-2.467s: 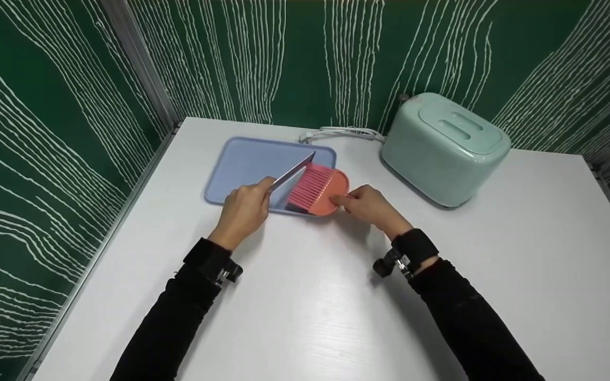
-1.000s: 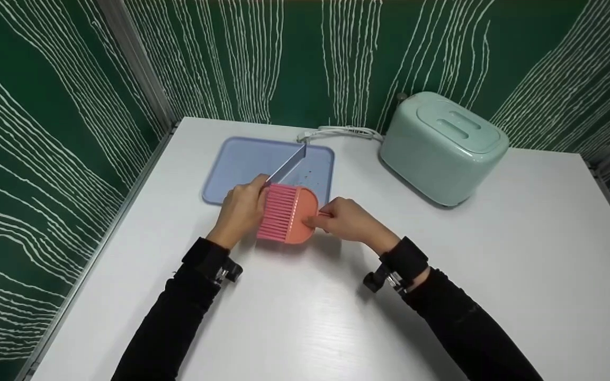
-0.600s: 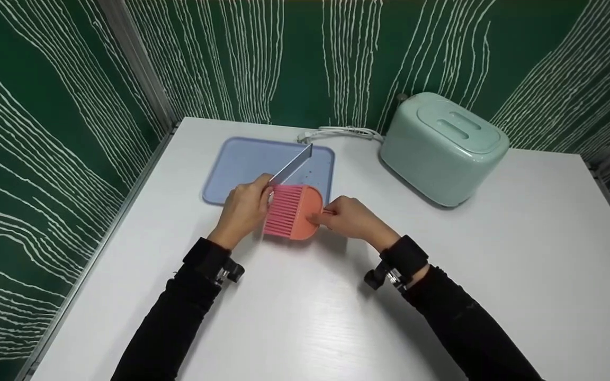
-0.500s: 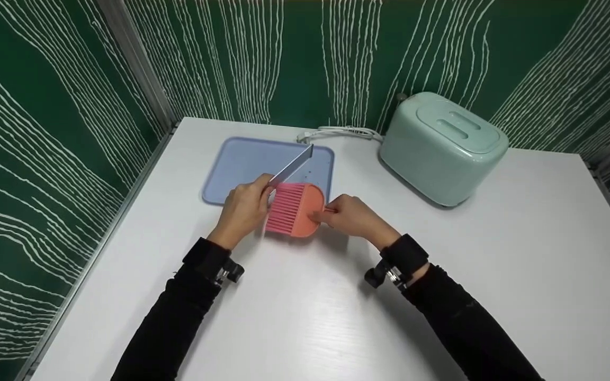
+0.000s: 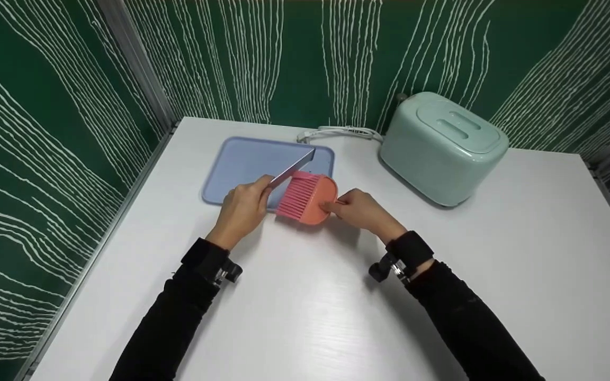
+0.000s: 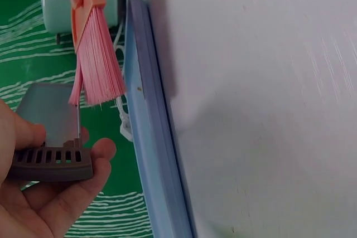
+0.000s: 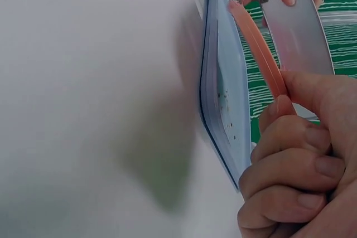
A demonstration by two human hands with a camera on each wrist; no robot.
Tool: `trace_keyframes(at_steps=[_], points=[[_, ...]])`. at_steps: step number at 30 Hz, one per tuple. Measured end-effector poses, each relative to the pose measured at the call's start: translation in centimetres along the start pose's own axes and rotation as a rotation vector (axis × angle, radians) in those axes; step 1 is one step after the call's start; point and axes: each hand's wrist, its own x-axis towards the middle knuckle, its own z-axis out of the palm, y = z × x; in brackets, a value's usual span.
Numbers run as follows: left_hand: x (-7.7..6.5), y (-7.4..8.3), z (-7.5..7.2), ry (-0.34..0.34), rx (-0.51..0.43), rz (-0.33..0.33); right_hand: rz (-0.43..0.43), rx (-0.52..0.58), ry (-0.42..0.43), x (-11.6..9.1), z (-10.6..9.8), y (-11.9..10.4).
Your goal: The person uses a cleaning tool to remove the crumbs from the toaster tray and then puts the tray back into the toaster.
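In the head view my left hand grips the dark slotted end of a thin metal crumb tray, holding it tilted above a blue tray. My right hand pinches the short handle of an orange brush with pink bristles. The bristles hang at the crumb tray's edge in the left wrist view; I cannot tell whether they touch it. Small dark crumbs lie on the blue tray in the right wrist view. Part of the crumb tray's face is hidden behind the brush.
A mint-green toaster stands at the back right of the white table. Its white cord runs behind the blue tray. Green walls with white lines close off the back and sides.
The brush first came toward me and left, off the blue tray's front, then went back up and right along the crumb tray. The crumb tray's tilt has shifted slightly; both grips stay the same.
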Motion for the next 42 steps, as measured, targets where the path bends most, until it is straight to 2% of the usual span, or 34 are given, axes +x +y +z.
trace_keyframes(at_steps=[7,19,26,42], points=[[0.0,0.2,-0.1,-0.002,0.013,0.004,0.050,0.010,0.029,0.2,-0.8,1.0],[0.2,0.5,-0.1,0.009,0.011,0.011,0.088,0.011,0.049,0.0,-2.0,2.1],[0.1,0.7,-0.1,0.005,0.005,0.027,0.055,0.015,0.063,-0.3,-2.5,2.7],[0.0,0.9,-0.1,0.006,0.003,0.013,0.078,0.014,0.105,-2.0,-4.6,4.2]])
